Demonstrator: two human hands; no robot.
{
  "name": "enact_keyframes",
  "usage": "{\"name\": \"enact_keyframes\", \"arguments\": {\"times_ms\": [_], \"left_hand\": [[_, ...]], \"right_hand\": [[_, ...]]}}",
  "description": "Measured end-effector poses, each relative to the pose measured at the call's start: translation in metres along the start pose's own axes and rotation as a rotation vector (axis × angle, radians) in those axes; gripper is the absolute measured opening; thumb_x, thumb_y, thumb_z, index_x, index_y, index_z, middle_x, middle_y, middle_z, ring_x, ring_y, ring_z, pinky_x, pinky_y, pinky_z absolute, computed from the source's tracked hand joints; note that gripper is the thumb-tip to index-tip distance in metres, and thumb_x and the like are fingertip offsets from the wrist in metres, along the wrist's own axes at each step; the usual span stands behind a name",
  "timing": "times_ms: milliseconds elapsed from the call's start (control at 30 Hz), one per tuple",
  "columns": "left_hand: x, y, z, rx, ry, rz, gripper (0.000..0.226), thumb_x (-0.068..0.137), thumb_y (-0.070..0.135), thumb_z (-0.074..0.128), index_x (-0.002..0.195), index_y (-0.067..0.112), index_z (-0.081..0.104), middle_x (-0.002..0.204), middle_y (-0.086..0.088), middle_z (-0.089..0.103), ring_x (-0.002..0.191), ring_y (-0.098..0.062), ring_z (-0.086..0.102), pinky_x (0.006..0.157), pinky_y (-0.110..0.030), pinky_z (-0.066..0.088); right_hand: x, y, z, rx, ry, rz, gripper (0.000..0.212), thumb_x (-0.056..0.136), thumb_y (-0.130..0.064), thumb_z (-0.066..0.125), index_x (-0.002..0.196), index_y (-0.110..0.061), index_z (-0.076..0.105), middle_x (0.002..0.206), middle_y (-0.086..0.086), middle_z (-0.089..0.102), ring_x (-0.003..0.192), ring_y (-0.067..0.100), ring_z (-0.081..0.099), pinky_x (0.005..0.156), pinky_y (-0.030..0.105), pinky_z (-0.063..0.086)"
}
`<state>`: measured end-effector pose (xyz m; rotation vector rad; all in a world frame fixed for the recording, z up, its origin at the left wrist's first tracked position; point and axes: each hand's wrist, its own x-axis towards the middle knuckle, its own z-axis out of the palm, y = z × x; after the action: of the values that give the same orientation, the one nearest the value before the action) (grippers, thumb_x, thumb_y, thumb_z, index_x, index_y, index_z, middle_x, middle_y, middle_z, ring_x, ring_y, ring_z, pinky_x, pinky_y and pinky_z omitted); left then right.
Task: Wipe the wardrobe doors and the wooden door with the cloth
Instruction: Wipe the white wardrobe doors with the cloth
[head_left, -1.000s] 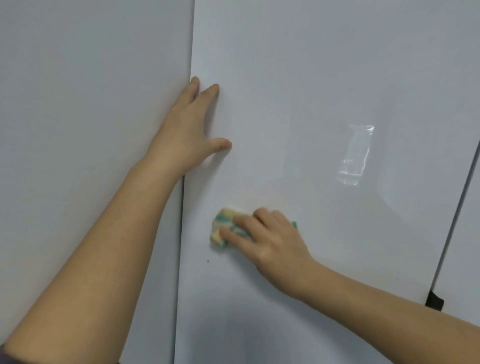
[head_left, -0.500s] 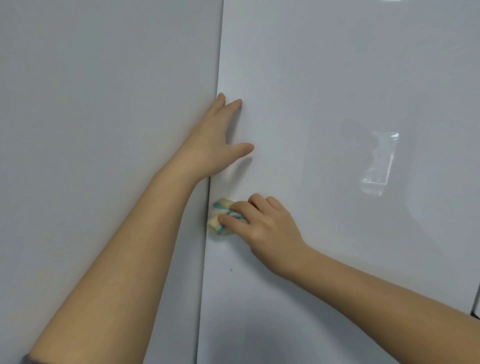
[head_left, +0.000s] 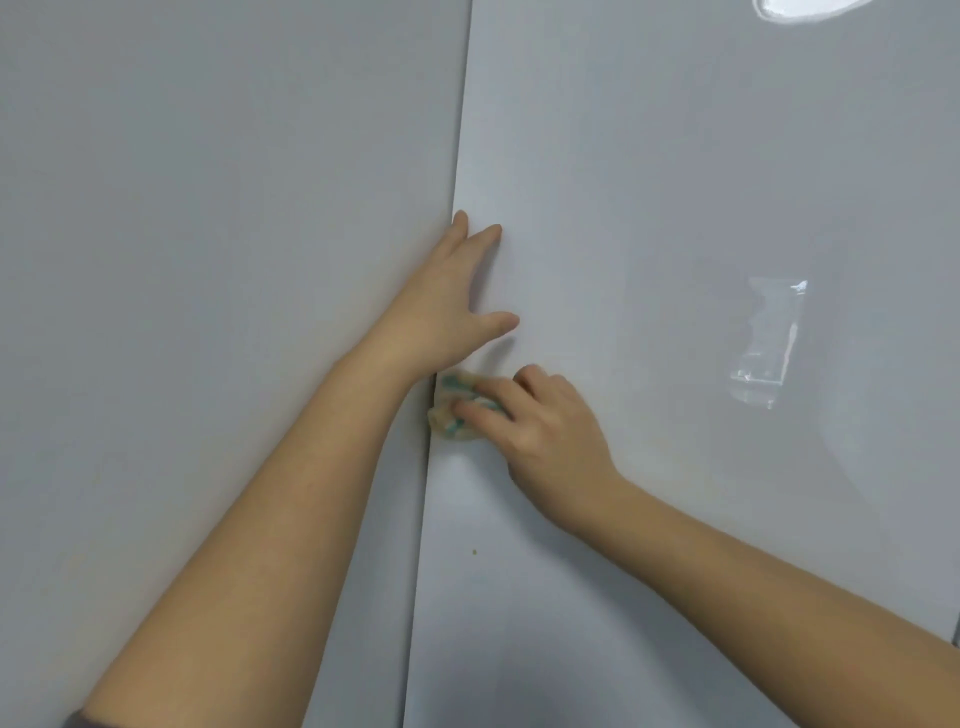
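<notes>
Down at the bottom of the frame, both forearms are reaching up & in toward the centre, w/ a dark sleeve (head_left: 78, 719) peeking in at bottom left.

Moving up to mid-frame, the right hand (head_left: 540, 426) is pressing the cloth (head_left: 451, 411) against the wardrobe door (head_left: 675, 208). Fingers are curling over it, index & middle lying across the top and pointing frame-left. The thumb is hiding, so can't tell if it's tucking under.

The cloth is bunching into a small wad, yellowish w/ teal stripes. It's sitting right at the door's left edge (head_left: 460, 156), just below the left wrist. Its long axis is running approx up-down along that edge; being a wad, it isn't pointing anywhere clearly.

Just above, the left hand (head_left: 441, 312) is lying flat across that edge. Fingers are straight, close together, pointing up-frame, thumb sticking out to frame right; it's holding nothing, prob bracing the door.

Beyond, the neighbouring panel (head_left: 208, 208) is filling the left half, and a glare patch (head_left: 769, 343) is shining at right.

Step-wise, looks like we're mid-wipe on the wardrobe stage, nothing wooden in shot. Next move, I reckon, is calling for a firm downward stroke to the speck (head_left: 474, 551) below the cloth, pressure staying even.
</notes>
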<state>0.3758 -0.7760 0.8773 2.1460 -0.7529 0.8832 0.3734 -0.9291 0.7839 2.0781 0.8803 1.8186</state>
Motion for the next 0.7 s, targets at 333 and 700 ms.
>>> {"name": "enact_keyframes", "arguments": {"times_ms": [333, 700], "left_hand": [[-0.003, -0.004, 0.007, 0.062, 0.028, 0.035, 0.084, 0.088, 0.038, 0.068, 0.155, 0.030, 0.019, 0.164, 0.003, -0.005, 0.150, -0.008, 0.002, 0.110, -0.018, 0.008], [-0.026, -0.014, 0.052, 0.137, 0.157, 0.113, 0.079, 0.092, 0.047, 0.058, 0.156, 0.029, 0.013, 0.164, 0.000, -0.003, 0.151, -0.017, -0.006, 0.116, -0.028, 0.008]], "right_hand": [[-0.055, 0.003, -0.021, 0.016, -0.189, -0.135, 0.045, 0.096, 0.002, 0.034, 0.102, -0.020, 0.072, 0.100, 0.000, 0.069, 0.072, 0.024, 0.050, 0.063, 0.032, 0.032], [-0.075, 0.036, -0.064, -0.022, -0.186, -0.063, 0.041, 0.098, 0.001, 0.039, 0.107, -0.020, 0.073, 0.109, 0.000, 0.070, 0.076, 0.027, 0.052, 0.062, 0.034, 0.040]]}}
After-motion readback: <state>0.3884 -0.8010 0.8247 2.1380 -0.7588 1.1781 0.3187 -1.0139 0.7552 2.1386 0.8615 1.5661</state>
